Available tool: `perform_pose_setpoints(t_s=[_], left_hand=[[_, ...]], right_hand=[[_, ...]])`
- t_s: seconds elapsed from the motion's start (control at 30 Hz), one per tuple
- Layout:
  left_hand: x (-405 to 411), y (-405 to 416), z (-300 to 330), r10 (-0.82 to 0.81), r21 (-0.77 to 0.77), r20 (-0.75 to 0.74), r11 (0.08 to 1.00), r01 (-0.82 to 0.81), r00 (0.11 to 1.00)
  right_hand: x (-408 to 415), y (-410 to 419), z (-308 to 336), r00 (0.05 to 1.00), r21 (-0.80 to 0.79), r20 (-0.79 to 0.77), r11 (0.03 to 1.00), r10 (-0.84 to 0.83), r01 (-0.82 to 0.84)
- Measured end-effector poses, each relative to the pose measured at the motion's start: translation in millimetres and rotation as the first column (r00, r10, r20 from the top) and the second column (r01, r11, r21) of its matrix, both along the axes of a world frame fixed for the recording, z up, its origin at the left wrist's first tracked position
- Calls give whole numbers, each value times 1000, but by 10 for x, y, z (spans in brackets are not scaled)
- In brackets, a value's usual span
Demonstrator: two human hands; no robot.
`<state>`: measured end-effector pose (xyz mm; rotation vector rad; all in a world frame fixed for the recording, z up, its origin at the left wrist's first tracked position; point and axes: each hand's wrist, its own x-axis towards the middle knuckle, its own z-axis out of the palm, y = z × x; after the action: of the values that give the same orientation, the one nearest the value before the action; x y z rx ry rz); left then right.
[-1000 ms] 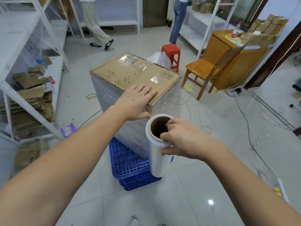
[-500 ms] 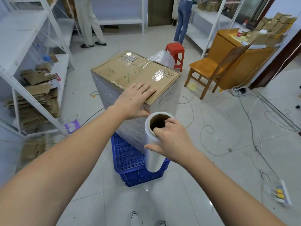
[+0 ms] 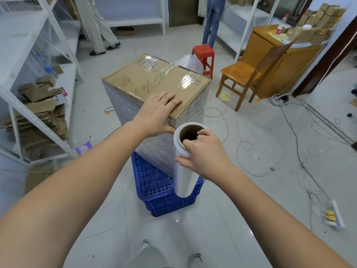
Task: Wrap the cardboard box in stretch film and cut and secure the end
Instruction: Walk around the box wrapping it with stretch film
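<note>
A tall cardboard box [image 3: 154, 82] stands on a blue plastic crate [image 3: 162, 192], its sides covered in clear stretch film while the brown top is bare. My left hand [image 3: 156, 113] lies flat on the box's near top corner, fingers straight, thumb down the wrapped side. My right hand [image 3: 201, 151] grips the top of an upright stretch film roll [image 3: 183, 171], fingers hooked into its cardboard core, just in front of the box's near corner. The film between roll and box is too clear to make out.
White metal shelving [image 3: 29, 93] with flattened cardboard runs along the left. A red stool [image 3: 203, 55], a wooden chair [image 3: 243, 74] and a wooden cabinet [image 3: 280, 60] stand behind and right. Loose cables [image 3: 289, 142] and a power strip [image 3: 333, 215] lie on the tiled floor at right. Two people stand at the back.
The view has shifted slightly around the box. My left hand stays flat on the box top and my right hand keeps holding the roll near the same corner.
</note>
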<state>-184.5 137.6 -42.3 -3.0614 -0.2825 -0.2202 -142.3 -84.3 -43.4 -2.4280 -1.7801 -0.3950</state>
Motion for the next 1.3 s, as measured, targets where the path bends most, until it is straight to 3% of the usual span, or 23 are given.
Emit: perform_pose_setpoints(t_s=[0.1,0.17,0.3,0.43,0.5,0.7,1.1,1.3], left_hand=[[20,66,-3,-28,-18,-24,999,28,999],[16,163,11,-75,-21,-60,997,74,995],[-34,594,110,-287,12,-96,957,289,953],[-19,1057,179,-368,63,-120,924,377,922],[-5,1162,152,-380,79,-88,919,387,921],[82,1202,98,-418,174,-71,889,424,905],[80,1125,-64,-401,139,-7,907,398,916],[53,1108,-79,-396,124,2,911,393,918]], right_hand=[[-166,64,40,994,-82,-37,991,-105,102],[-305,148,16,972,-44,-71,975,-222,219],[-462,388,68,902,-105,-7,897,-432,429],[-491,571,136,881,-104,-41,879,-472,466],[-512,650,109,886,-59,6,885,-463,463],[-640,639,102,906,-116,74,899,-417,423],[-926,967,208,990,-88,-78,990,-114,107],[-1073,1085,219,980,-223,-78,961,-184,163]])
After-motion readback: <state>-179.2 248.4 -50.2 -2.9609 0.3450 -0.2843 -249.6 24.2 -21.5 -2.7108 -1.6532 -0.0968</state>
